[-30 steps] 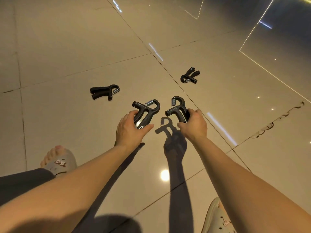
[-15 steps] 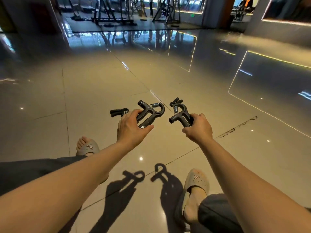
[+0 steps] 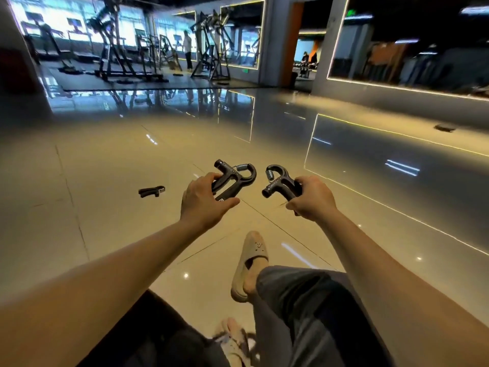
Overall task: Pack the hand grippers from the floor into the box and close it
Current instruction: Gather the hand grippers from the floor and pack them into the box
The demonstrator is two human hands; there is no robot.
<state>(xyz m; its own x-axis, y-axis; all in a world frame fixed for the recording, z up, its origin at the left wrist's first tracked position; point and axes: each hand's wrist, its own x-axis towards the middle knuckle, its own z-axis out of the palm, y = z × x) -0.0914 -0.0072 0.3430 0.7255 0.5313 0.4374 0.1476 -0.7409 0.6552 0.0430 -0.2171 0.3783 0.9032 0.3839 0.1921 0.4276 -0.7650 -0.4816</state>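
One hand gripper is gripped in the left hand's curled fingers, a second gripper likewise in the right hand; a third gripper lies on the floor, left. No box visible.

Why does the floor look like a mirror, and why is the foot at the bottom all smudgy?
Head view: the glossy floor mirrors the gym machines; head view, bottom edge: the foot is smeared by motion blur, while the left-held hand gripper and right-held hand gripper look sharp.

Head-worn wide-angle camera faces forward-down, near the left hand and right hand.
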